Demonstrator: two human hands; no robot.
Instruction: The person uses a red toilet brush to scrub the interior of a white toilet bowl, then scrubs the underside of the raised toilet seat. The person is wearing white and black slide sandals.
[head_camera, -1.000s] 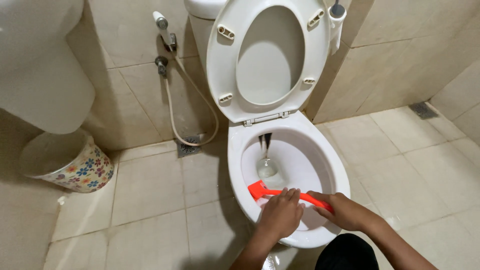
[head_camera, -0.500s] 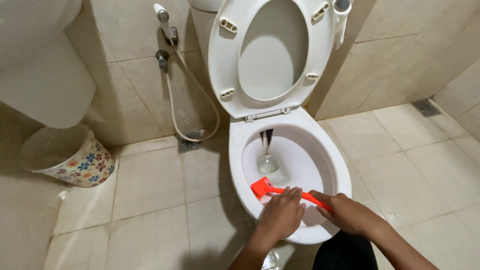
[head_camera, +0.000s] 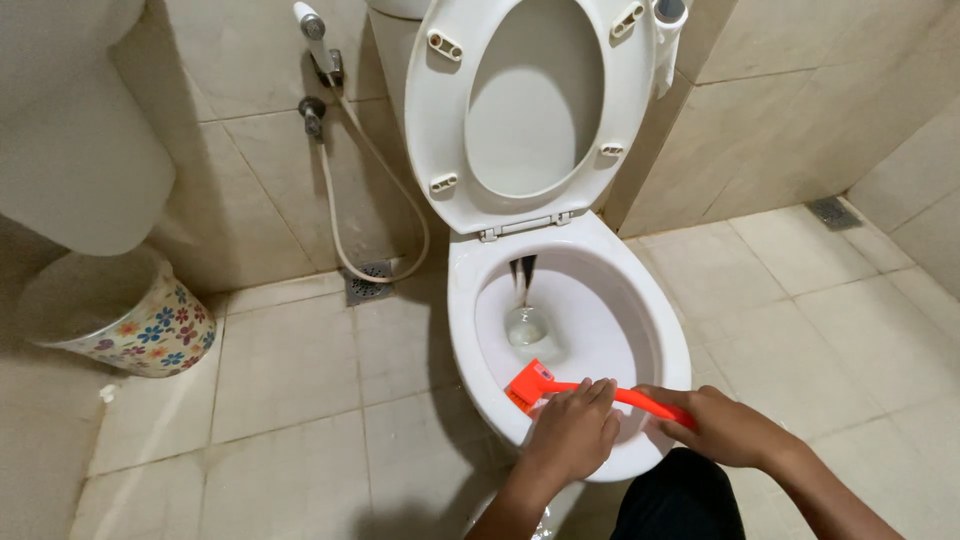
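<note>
**Orange brush at the front rim of the toilet bowl**

We held a smooth orange plastic toilet brush (head_camera: 560, 388) across the near rim of the glossy white toilet bowl (head_camera: 665, 340). Our right hand (head_camera: 722, 425) was wrapped tight around the handle; our left hand (head_camera: 573, 430) lay curled over the shaft, near the blocky head inside the bowl. A small pool of water (head_camera: 527, 325) sat deeper in. Beyond stood the raised oval seat (head_camera: 450, 130), a flowered bin (head_camera: 140, 325) and a hose sprayer (head_camera: 312, 25).
</note>
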